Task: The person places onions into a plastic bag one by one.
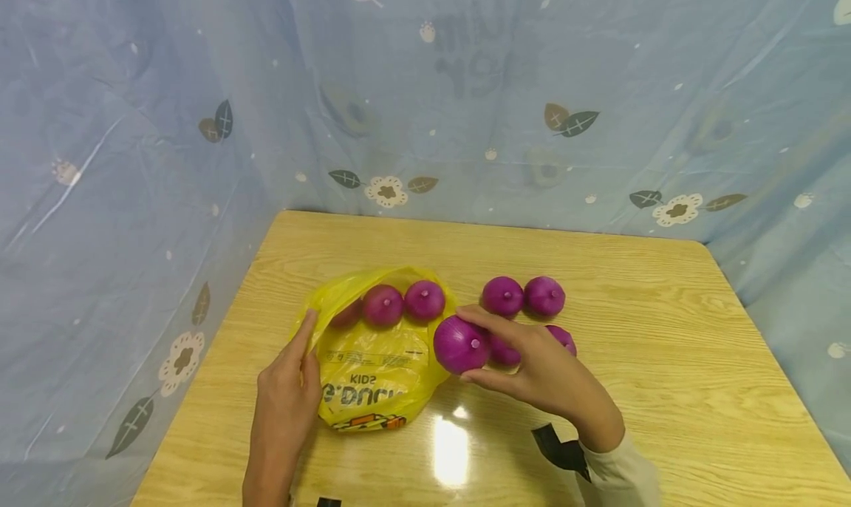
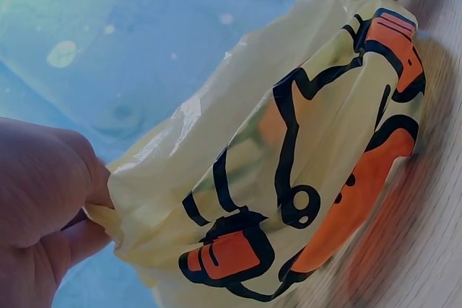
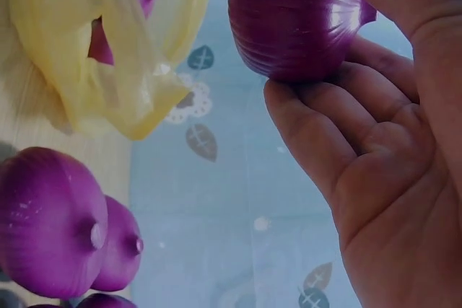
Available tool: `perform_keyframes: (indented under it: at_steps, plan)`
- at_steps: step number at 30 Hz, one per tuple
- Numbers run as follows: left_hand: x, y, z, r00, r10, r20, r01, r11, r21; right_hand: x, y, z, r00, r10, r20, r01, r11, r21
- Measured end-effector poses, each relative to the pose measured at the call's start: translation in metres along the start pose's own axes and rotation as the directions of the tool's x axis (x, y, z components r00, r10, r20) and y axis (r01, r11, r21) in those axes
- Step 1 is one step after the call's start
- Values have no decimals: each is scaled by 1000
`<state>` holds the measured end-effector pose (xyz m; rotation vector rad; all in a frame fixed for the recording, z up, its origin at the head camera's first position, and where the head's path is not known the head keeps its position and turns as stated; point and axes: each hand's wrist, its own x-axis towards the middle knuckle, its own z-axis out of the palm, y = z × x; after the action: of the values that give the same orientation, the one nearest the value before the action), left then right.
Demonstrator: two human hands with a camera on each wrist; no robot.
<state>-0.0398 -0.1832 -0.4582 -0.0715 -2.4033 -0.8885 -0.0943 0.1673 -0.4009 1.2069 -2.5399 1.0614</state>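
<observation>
A yellow plastic bag (image 1: 372, 352) with printed lettering lies open on the table, and three purple onions (image 1: 383, 305) show inside it. My left hand (image 1: 284, 403) pinches the left edge of the bag's mouth; in the left wrist view thumb and fingers hold the film (image 2: 216, 200). Raised beside the bag's right edge, a purple onion (image 1: 461, 344) is gripped between the thumb and fingers of my right hand (image 1: 545, 366). The right wrist view shows this onion (image 3: 296, 19) against the fingertips. Behind the right hand are several more onions (image 1: 503, 296), some partly hidden.
The wooden table (image 1: 665, 389) meets a blue patterned curtain (image 1: 465, 123) at the back and on both sides. Black tape (image 1: 561, 450) shows near the right wrist. Another onion (image 1: 545, 296) sits at the right end of the back pair.
</observation>
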Motion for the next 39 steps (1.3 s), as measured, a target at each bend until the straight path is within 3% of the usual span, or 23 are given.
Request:
perform_keyframes:
  at_steps: [8, 23, 39]
  plan:
    - [0, 0, 0, 1000, -6, 1, 6, 1000, 3, 12, -3, 3, 999, -30, 23, 29, 1000, 9]
    - [0, 2, 0, 1000, 17, -17, -16, 1000, 6, 24, -12, 5, 990, 72, 124, -78, 996, 44]
    - [0, 2, -3, 1000, 14, -6, -14, 1000, 2, 48, -15, 17, 982, -27, 185, 24, 1000, 18]
